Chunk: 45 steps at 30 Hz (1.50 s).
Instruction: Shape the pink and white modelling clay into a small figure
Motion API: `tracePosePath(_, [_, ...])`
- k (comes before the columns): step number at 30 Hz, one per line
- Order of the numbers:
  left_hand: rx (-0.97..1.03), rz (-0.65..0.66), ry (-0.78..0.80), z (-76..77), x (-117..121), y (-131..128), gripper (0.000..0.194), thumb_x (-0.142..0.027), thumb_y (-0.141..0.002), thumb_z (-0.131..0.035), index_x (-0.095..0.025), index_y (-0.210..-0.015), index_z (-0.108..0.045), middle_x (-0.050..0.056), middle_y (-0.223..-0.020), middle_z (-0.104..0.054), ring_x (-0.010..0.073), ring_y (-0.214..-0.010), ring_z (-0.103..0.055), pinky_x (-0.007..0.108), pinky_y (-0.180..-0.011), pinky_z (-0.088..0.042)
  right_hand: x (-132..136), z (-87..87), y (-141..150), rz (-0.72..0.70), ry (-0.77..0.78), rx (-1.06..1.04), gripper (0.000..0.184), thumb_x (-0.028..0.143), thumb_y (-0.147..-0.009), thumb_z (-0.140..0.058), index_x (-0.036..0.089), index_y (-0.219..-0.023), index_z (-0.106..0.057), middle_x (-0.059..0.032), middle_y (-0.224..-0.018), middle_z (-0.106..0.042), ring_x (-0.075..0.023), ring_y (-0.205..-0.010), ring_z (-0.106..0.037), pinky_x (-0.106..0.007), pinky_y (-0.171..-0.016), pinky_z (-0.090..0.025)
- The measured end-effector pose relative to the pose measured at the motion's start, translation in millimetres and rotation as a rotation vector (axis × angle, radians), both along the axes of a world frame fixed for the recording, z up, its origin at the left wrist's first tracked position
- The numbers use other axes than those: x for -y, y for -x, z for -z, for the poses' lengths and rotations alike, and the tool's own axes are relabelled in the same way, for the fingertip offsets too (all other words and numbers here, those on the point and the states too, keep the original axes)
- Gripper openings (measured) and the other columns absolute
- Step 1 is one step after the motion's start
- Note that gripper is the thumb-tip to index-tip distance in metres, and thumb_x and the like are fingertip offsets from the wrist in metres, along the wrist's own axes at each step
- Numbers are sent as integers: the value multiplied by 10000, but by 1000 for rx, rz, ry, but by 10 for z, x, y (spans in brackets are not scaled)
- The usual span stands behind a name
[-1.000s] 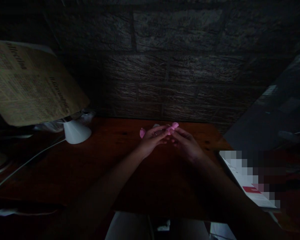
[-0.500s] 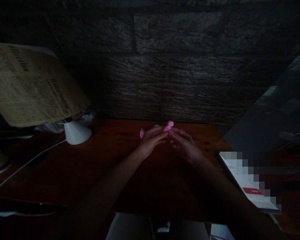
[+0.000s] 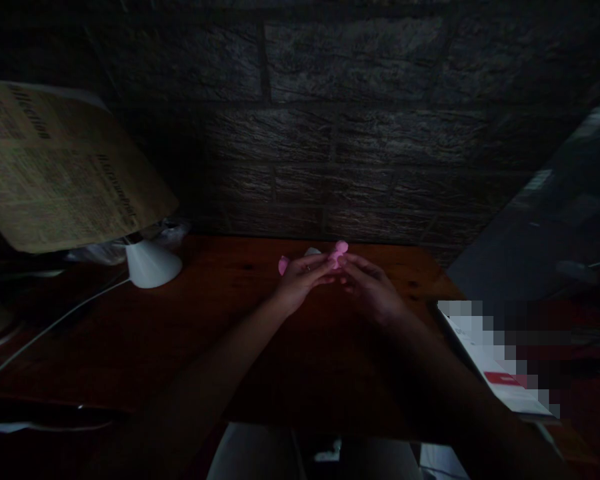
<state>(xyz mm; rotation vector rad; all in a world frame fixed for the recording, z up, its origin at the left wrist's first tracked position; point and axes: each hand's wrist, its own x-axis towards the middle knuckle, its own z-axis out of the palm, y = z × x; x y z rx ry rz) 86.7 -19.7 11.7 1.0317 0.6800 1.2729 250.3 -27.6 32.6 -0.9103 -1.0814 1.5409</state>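
A small pink figure (image 3: 341, 247) with a round knob on top, much like modelling clay, is pinched between my hands above the far part of the wooden table. From the left, my left hand (image 3: 304, 279) grips its lower part with thumb and fingers. My right hand (image 3: 371, 285) closes on it from the other side, fingertips pressed to the pink body. Fingers cover much of its lower end. Another pink piece (image 3: 283, 265) shows just left of my left hand, and a pale object (image 3: 313, 252) is partly hidden behind that hand.
On the left stands a lamp with a newsprint-patterned shade (image 3: 75, 167) and white base (image 3: 153, 265), its cord (image 3: 65, 317) trailing across the table (image 3: 220, 320). At right lies a white printed sheet or box (image 3: 500, 373), partly blurred out. A dark brick wall (image 3: 330, 140) rises behind.
Fingers of my right hand have shifted on the pink figure, and more of its body shows. A pink bit seen behind my right hand earlier is out of sight now.
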Motion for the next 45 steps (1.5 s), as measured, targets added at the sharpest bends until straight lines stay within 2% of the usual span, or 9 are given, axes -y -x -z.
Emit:
tracePosePath(6, [19,-33,52,-48,14,12,264,-373,-758,-880,-208,-961,-836,76,-1062,-788,202,-991,-745,325,-887,-571,34,-37,9,33,-43,68,463,460,-638,-929,280,-1044,-798,-14,-903,-761,-123,-695,-608,-251,-601,-430])
tracePosePath(12, [70,-31,85,-42,13,10,252,-306,-698,-920,-230,-920,-829,46,-1027,-785,193,-986,-738,304,-859,-570,27,-16,2,26,-67,88,393,458,-655,-916,295,-996,-808,-7,-855,-740,-134,-689,-597,-270,-602,-425])
tracePosePath(18, [73,13,97,-15,-5,15,255,-333,-744,-896,-214,-959,-829,70,-1013,-792,199,-948,-749,328,-865,-578,14,1,-9,32,-116,149,385,469,-681,-902,303,-1016,-810,-10,-852,-739,-146,-693,-601,-292,-612,-448])
tracePosePath(28, [20,-83,43,-11,-3,24,245,-298,-726,-894,-195,-938,-826,55,-973,-782,159,-876,-740,310,-839,-594,-14,57,12,27,-168,177,390,488,-699,-884,299,-1030,-804,-17,-922,-748,-136,-677,-610,-287,-592,-456])
tracePosePath(33, [25,-75,39,-14,-5,6,288,-315,-704,-903,-196,-952,-818,61,-1003,-765,187,-932,-731,329,-832,-598,-5,11,-2,73,-135,167,472,529,-688,-884,273,-1070,-778,-36,-946,-761,-152,-708,-635,-291,-614,-467])
tracePosePath(38, [-4,-42,7,-17,5,-17,345,-346,-687,-915,-215,-994,-828,70,-1037,-756,201,-968,-713,319,-810,-595,-2,-53,-49,144,-182,126,538,569,-681,-879,294,-1127,-755,-34,-1045,-777,-143,-685,-616,-311,-631,-483])
tracePosePath(41, [-4,-8,16,-17,14,-29,331,-342,-677,-921,-211,-970,-836,78,-1041,-754,208,-980,-713,342,-847,-599,-2,-63,-53,136,-191,124,513,565,-691,-878,299,-1114,-761,-37,-1028,-785,-147,-673,-601,-321,-620,-483])
tracePosePath(45, [-1,13,32,-33,24,-34,258,-328,-723,-893,-202,-942,-838,85,-1074,-752,245,-1093,-701,386,-944,-590,-4,-59,-40,123,-185,118,535,552,-675,-893,287,-1120,-756,-40,-1007,-786,-150,-675,-598,-318,-616,-482])
